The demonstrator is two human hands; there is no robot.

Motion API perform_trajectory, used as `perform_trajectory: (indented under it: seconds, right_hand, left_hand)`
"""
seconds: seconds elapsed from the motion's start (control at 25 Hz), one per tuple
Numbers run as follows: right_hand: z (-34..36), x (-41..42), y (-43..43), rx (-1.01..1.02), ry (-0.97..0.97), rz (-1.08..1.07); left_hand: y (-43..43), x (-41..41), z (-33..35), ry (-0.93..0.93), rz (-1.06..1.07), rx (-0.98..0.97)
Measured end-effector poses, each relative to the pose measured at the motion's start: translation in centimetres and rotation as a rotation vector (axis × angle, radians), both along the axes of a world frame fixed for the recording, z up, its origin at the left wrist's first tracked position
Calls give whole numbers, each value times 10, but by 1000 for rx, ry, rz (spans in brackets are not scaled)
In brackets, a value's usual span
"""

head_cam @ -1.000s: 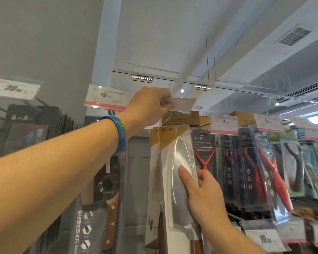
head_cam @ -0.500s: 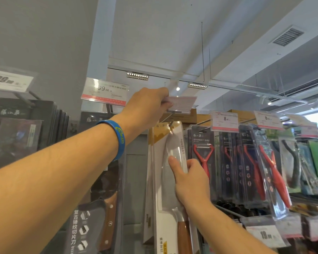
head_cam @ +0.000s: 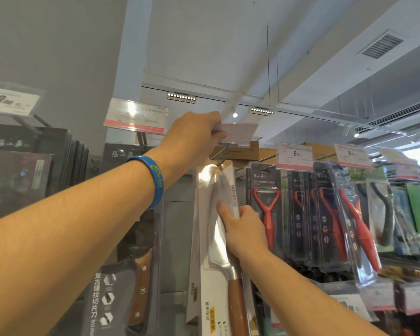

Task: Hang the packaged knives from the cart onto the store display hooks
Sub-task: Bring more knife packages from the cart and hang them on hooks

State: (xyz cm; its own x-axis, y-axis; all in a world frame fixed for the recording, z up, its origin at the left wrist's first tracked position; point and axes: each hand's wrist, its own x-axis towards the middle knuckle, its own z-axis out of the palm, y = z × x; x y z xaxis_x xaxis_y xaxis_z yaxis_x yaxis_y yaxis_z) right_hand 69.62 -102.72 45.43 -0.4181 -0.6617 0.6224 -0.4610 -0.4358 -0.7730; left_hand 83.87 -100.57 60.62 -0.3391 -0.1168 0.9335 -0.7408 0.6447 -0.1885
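While your left hand (head_cam: 194,138) pinches the price tag (head_cam: 240,130), your right hand (head_cam: 246,230) clamps its fingers on the packaged knife (head_cam: 212,258) at the hook (head_cam: 220,164).

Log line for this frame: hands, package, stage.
stage: hanging | left hand: pinches price tag | right hand: grips packaged knife, top at hook

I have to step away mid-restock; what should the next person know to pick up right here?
Left hand: pinches the price tag, holding it tipped up above the hook.
Right hand: grips the packaged knife by its edge, pack top raised to the hook tip.
Done: pack lifted and lined up; whether its hole is threaded cannot be told.
Left: slide it back on the hook, lower the tag, then fetch the next from the cart, which is out of view.
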Motion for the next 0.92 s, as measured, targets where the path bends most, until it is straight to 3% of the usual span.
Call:
perform_trajectory:
  seconds: [0.2,0.4,0.56,0.64,0.72,0.92]
  right_hand:
    - [19,-6,-24,210,87,26]
    - [18,-6,-29,398,308,-34]
    - [8,-15,-20,536,702,-20]
    - [-9,-22,-16,505,955,-197]
    - [-24,-28,-12,445,936,-329]
    - [-13,-42,5,287,767,-249]
  left_hand:
    - [0,1,-5,13,-4,8]
    - [9,5,-8,-25,29,39]
    - [20,3,-11,-58,58,42]
    - [23,2,-16,-58,66,35]
    - [25,0,-21,-53,56,29]
    - [23,-2,-39,31,10,3]
